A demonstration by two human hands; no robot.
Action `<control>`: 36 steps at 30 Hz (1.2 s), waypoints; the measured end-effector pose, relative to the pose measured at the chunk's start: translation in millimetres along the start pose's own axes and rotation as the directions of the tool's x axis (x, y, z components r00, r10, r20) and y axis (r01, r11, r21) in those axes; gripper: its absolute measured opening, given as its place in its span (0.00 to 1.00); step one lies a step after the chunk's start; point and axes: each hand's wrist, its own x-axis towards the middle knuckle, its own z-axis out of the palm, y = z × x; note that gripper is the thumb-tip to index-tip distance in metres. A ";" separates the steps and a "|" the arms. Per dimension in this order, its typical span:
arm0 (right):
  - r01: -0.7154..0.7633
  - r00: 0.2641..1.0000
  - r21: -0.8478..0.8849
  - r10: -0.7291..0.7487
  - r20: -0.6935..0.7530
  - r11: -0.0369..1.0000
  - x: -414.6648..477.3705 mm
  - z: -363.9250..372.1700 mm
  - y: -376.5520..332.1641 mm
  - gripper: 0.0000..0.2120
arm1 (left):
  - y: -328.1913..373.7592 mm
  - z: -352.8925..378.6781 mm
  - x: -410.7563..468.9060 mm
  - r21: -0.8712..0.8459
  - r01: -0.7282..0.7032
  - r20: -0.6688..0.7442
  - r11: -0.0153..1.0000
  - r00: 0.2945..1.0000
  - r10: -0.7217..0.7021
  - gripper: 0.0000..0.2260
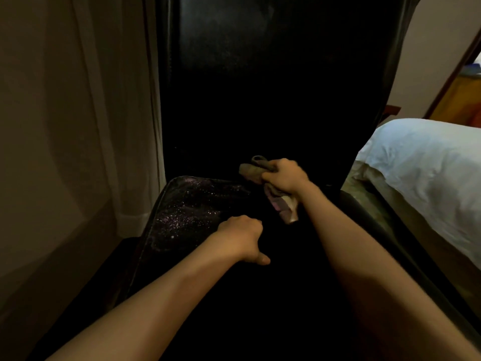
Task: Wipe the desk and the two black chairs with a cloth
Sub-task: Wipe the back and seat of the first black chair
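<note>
Right hand clenched round cloth, left hand fisted.

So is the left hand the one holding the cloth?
No, the right hand grips the cloth; the left hand rests curled on the black chair seat, holding nothing.

L forearm and R forearm are seen bare from the bottom edge right up to the wrists. Left grip and right grip are shown bare too. Light's dim, so finer detail can't be made out.
</note>
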 end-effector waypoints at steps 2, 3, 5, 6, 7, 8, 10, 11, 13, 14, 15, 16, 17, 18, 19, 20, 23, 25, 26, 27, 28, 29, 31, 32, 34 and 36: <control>-0.029 1.000 -0.061 0.029 -0.012 0.998 -2.9 -20.5 35.0 0.18 | -0.9 0.3 0.5 0.009 -0.015 -0.015 1.000 1.000 0.015 0.32; -0.043 0.999 -0.086 0.043 -0.001 0.995 -5.2 -25.4 52.9 0.17 | -1.9 0.6 1.1 -0.001 -0.023 -0.012 1.000 1.000 0.023 0.32; -0.095 0.995 -0.044 0.096 0.019 0.995 -8.5 -19.9 73.2 0.16 | -3.9 0.3 2.8 -0.033 -0.038 0.011 0.999 0.999 0.038 0.32; -0.116 0.993 -0.016 0.116 0.009 0.993 -7.4 -11.3 74.6 0.17 | -4.1 -0.2 3.5 -0.041 -0.044 0.024 0.998 0.999 0.045 0.31; -0.125 0.992 -0.003 0.125 -0.013 0.992 -4.1 -2.1 70.7 0.17 | -4.0 -1.2 4.2 -0.038 -0.050 0.030 0.998 0.998 0.051 0.31; -0.121 0.992 -0.010 0.120 -0.040 0.993 1.0 6.4 61.6 0.18 | -4.0 -2.5 5.6 -0.026 -0.053 0.031 0.998 0.998 0.054 0.32; -0.094 0.993 -0.058 0.089 -0.083 0.994 7.8 21.4 33.5 0.20 | -3.6 -2.3 6.8 -0.004 -0.045 0.029 0.999 0.999 0.045 0.33; -0.066 0.993 -0.070 0.059 -0.099 0.995 10.8 27.9 17.1 0.19 | -4.0 -2.3 7.3 0.011 -0.040 0.021 0.999 0.999 0.040 0.33; 0.021 0.996 -0.045 -0.025 -0.087 0.999 16.7 39.4 -11.3 0.19 | -3.7 -1.0 8.2 0.043 -0.027 0.010 0.999 1.000 0.026 0.34; 0.058 0.996 -0.019 -0.059 -0.069 0.998 18.5 43.4 -22.4 0.19 | -3.4 -0.4 8.6 0.062 -0.021 0.008 0.998 1.000 0.021 0.34; 0.084 0.995 0.009 -0.083 -0.047 0.996 19.5 45.6 -28.8 0.18 | -3.3 0.3 8.7 0.078 -0.017 0.006 0.997 1.000 0.017 0.34; 0.098 0.995 0.043 -0.097 -0.025 0.994 18.9 45.6 -32.1 0.18 | -3.5 0.7 8.5 0.080 -0.011 0.005 0.997 1.000 0.011 0.34; 0.096 0.995 0.094 -0.095 -0.012 0.991 18.4 43.0 -30.2 0.17 | -4.9 0.1 8.1 0.064 -0.006 0.008 0.998 1.000 0.005 0.34; 0.083 0.997 0.162 -0.082 -0.013 0.983 16.9 37.1 -24.9 0.16 | -6.6 -0.6 7.5 0.040 -0.003 0.015 0.999 1.000 0.003 0.35; 0.064 0.998 0.214 -0.060 -0.025 0.975 14.8 28.8 -17.0 0.15 | -8.7 -1.7 6.3 0.019 -0.008 0.019 1.000 1.000 0.008 0.35; 0.045 0.999 0.236 -0.036 -0.039 0.971 12.4 19.8 -5.2 0.16 | -10.7 -1.9 5.2 0.004 -0.018 0.024 1.000 1.000 0.018 0.36; 0.008 0.999 0.105 -0.004 -0.038 0.994 6.4 -2.2 41.5 0.19 | -15.6 -1.1 4.4 0.000 -0.052 0.023 0.999 0.998 0.052 0.38; -0.025 1.000 -0.005 0.025 -0.019 1.000 0.5 -7.1 67.9 0.19 | -18.6 0.7 4.9 -0.002 -0.072 0.032 0.997 0.997 0.072 0.38; -0.046 0.999 -0.013 0.045 -0.025 0.999 -2.0 -4.5 72.9 0.19 | -19.2 1.1 5.4 -0.007 -0.081 0.035 0.997 0.996 0.081 0.37; -0.062 0.997 -0.018 0.061 -0.052 0.998 -3.4 0.8 69.1 0.19 | -19.6 0.8 5.6 -0.002 -0.088 0.038 0.996 0.995 0.088 0.37; -0.074 0.994 -0.038 0.070 -0.086 0.997 -2.8 7.8 56.7 0.18 | -18.9 0.3 5.5 0.012 -0.092 0.042 0.996 0.995 0.091 0.37; -0.074 0.992 -0.061 0.067 -0.104 0.995 -1.0 15.4 38.3 0.19 | -18.0 0.0 5.7 0.029 -0.089 0.045 0.996 0.995 0.088 0.38; -0.014 0.996 -0.045 0.009 -0.093 0.999 4.2 30.8 -2.4 0.20 | -14.8 -0.3 6.6 0.076 -0.068 0.047 0.995 0.997 0.065 0.38; 0.033 0.997 -0.026 -0.035 -0.074 0.999 7.2 36.7 -18.7 0.19 | -12.7 -1.2 6.5 0.099 -0.054 0.048 0.994 0.998 0.049 0.38; 0.095 0.994 -0.018 -0.096 -0.043 0.995 12.4 40.2 -35.3 0.18 | -11.1 -3.2 6.6 0.105 -0.032 0.064 0.994 0.998 0.025 0.38; 0.071 0.997 -0.023 -0.072 -0.040 0.997 11.5 33.8 -30.5 0.19 | -10.6 -4.2 2.8 0.054 -0.026 0.074 0.998 0.997 0.022 0.38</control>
